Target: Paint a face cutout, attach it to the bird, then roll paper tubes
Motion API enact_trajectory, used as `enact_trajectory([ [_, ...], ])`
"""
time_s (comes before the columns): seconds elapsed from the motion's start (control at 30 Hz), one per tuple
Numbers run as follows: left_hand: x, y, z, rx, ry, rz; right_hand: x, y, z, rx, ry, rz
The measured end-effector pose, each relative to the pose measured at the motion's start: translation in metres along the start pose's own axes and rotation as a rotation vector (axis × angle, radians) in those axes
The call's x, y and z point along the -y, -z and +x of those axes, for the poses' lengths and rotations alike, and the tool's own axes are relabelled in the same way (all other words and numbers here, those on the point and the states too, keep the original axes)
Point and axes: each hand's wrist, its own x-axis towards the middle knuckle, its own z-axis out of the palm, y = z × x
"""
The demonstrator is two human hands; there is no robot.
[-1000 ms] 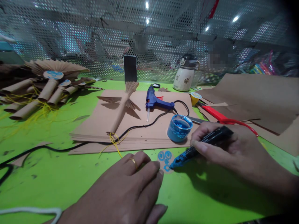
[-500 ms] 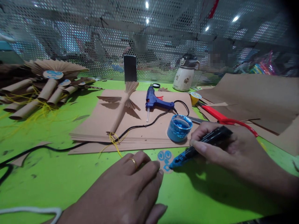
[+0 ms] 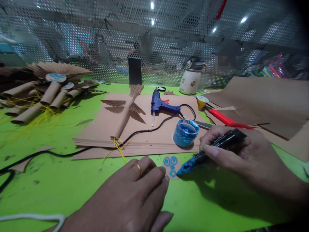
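A small round brown paper disc [image 3: 171,168] lies on the green table, with a blue face of ringed eyes, a nose and a mouth drawn on it. My left hand [image 3: 135,193], a ring on one finger, rests on the table with its fingertips at the disc's left edge, holding nothing. In my right hand [image 3: 231,154] is a black marker [image 3: 210,151], its lower end smeared with blue. The marker slants down left and its tip is at the disc's lower right edge. Just behind stands an open jar of blue paint [image 3: 185,133].
On stacked brown paper [image 3: 96,129] lie a blue glue gun [image 3: 166,106] and a pleated paper figure [image 3: 125,112]. A black cord [image 3: 137,131] crosses it. More paper figures [image 3: 53,87] lie left; a red-handled cutter [image 3: 224,117] is right. A phone [image 3: 135,71] and bottle [image 3: 190,77] stand behind.
My right hand and the marker have shifted slightly right, the tip going from beside the drawn mouth to the disc's edge. My left hand has stayed where it was.
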Motion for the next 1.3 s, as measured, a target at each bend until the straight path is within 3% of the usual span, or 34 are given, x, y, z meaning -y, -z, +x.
enact_trajectory([
  [0.33, 0.0034, -0.0025, -0.0034, -0.001, -0.025, -0.017, 0.0012, -0.0013, -0.0001, 0.073, -0.025, 0.026],
  [0.67, 0.0043, -0.0028, -0.0026, 0.009, -0.031, -0.008, 0.0008, 0.0003, 0.0011, 0.024, -0.037, 0.014],
  [0.83, 0.0037, -0.0021, -0.0026, 0.005, -0.026, -0.007, 0.0014, 0.0002, -0.0005, -0.036, -0.111, 0.066],
  [1.3, 0.004, -0.0044, -0.0035, -0.001, -0.027, -0.004, 0.0008, -0.0028, 0.0005, 0.037, -0.04, 0.033],
])
